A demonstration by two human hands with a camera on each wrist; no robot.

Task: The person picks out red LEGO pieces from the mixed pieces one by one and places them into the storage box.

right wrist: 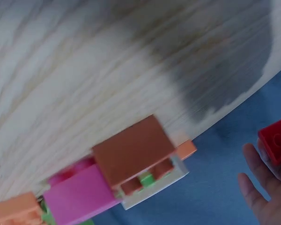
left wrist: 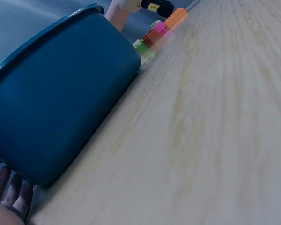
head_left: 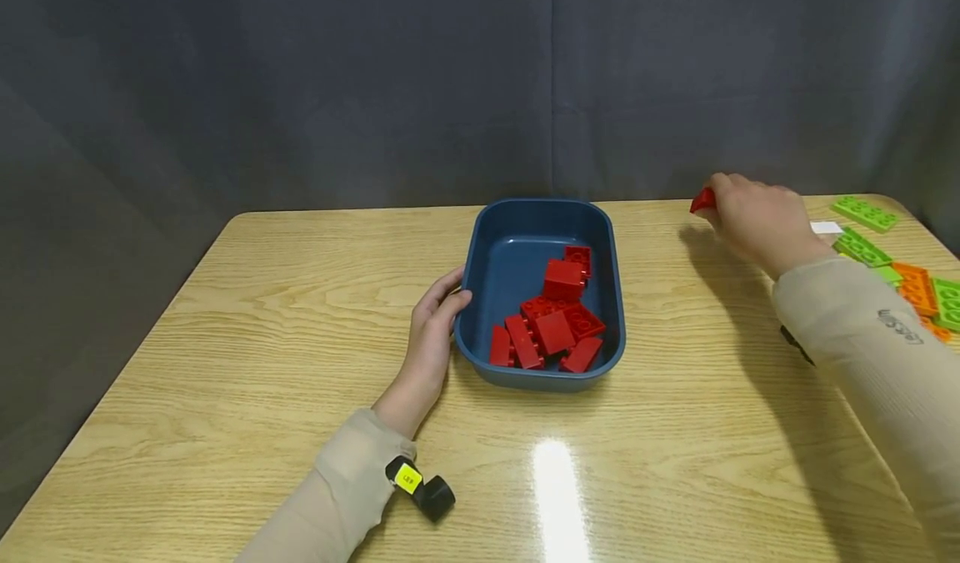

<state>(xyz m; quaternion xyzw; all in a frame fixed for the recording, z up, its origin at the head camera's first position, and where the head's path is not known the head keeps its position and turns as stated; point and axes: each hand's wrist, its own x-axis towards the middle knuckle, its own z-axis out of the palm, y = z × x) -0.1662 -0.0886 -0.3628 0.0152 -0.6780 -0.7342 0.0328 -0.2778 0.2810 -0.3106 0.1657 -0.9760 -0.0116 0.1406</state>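
My left hand [head_left: 435, 321] holds the left side of a dark blue plastic box [head_left: 480, 254], thumb on its rim. Its fingers [left wrist: 23, 199] lie against the box's outer wall in the left wrist view. Inside the box, several red toy bricks [head_left: 555, 329] lie jumbled, mostly toward the near right end. Above the far right of the table, my right hand [head_left: 761, 217] pinches a red toy brick [head_left: 702, 201]. That brick [right wrist: 274, 140] shows its hollow side in the right wrist view, with some fingers spread loosely below it.
On the right of the wooden table [head_left: 315, 313] lie green bricks [head_left: 864, 213] and orange bricks [head_left: 915, 288], partly behind my right sleeve. A brown brick [right wrist: 133, 150] and a pink brick [right wrist: 79, 197] show in the right wrist view. A dark curtain [head_left: 375, 87] hangs behind the table.
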